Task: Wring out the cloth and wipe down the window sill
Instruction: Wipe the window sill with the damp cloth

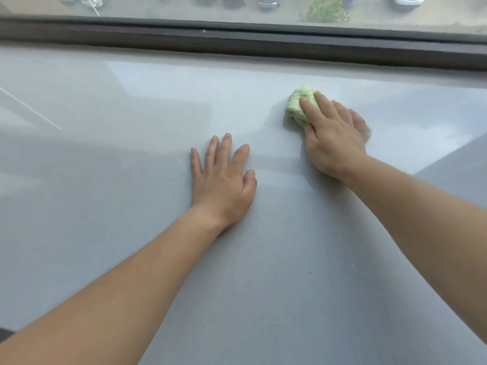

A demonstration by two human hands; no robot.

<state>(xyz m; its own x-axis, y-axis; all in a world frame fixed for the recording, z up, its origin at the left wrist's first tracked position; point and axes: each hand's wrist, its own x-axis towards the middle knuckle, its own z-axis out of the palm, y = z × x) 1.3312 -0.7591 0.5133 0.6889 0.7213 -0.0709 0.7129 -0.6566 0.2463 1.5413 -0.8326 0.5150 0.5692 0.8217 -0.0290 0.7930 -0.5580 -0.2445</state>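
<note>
A wide, pale grey window sill (pixel 131 180) fills most of the view. A bunched light green cloth (pixel 296 105) lies on it right of centre, toward the window. My right hand (pixel 333 135) presses down on the cloth, fingers spread over its top, and part of the cloth is hidden under the palm. My left hand (pixel 224 180) lies flat on the bare sill to the left of the cloth, fingers apart, holding nothing.
A dark window frame (pixel 237 40) runs along the far edge of the sill, with glass above it looking down on parked cars. A few dark specks dot the sill near me. At the right, the sill's edge (pixel 448 159) cuts diagonally.
</note>
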